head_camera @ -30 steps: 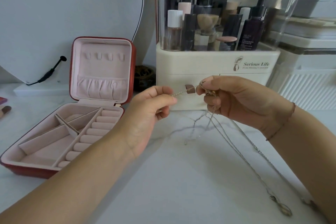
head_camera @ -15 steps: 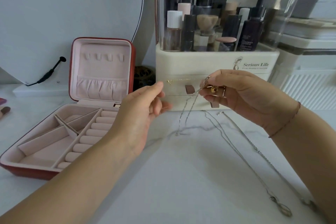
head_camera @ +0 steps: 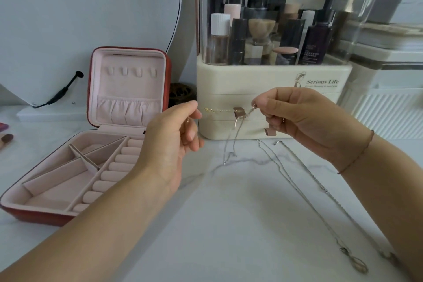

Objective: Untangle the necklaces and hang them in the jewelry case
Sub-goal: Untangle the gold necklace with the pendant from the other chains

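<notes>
Stretching gold chain (head_camera: 219,110) to untangle | left hand (head_camera: 174,137), right hand (head_camera: 297,119) pinch it | jewelry case (head_camera: 167,80) open, 9 o'clock

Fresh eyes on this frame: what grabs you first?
Mid-frame, the left hand and right hand pinch a thin gold chain stretched between them. At left, a red jewelry case lies open, its lid hooks bare. Two silver necklaces trail across the marble top at right.
</notes>
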Motion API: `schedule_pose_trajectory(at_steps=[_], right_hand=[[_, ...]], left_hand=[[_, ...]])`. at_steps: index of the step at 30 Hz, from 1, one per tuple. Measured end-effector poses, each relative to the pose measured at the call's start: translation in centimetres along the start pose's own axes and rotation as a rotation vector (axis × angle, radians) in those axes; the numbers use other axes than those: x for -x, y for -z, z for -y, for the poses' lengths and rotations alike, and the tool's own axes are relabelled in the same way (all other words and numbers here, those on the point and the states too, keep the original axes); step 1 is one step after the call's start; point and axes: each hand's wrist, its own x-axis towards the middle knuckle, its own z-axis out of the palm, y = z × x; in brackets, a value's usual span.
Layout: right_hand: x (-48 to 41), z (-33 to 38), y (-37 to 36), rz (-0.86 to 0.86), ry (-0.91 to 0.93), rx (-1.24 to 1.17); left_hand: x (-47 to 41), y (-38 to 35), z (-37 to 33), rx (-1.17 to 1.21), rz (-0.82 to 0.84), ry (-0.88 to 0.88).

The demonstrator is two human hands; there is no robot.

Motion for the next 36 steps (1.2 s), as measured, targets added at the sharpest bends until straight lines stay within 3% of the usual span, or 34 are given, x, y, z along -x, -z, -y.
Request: schedule_pose_trajectory(at_steps=[5,9,22,32,36], right_hand=[[0.4,0.4,-0.7,0.0,0.119,0.047],[0.5,0.3,-1.2,0.017,0.15,0.092],[0.4,-0.3,-1.7,0.042,0.145,0.146],[0.2,-0.6,-2.2,0.03,0.139,0.185],[0.2,-0.6,-2.0,0.052,0.067,0.088]], left_hand=[[0.2,-0.1,0.9,-0.338,0.025,-0.023],[0.4,-0.3,1.1,-0.448,0.036,-0.1],[1.5,-1.1,0.4,-0.448,0.192,-0.24],[1.1,-1.0,1.0,-0.522,0.194,-0.138],[1.0,-1.0,1.0,-0.514,0.188,-0.102]])
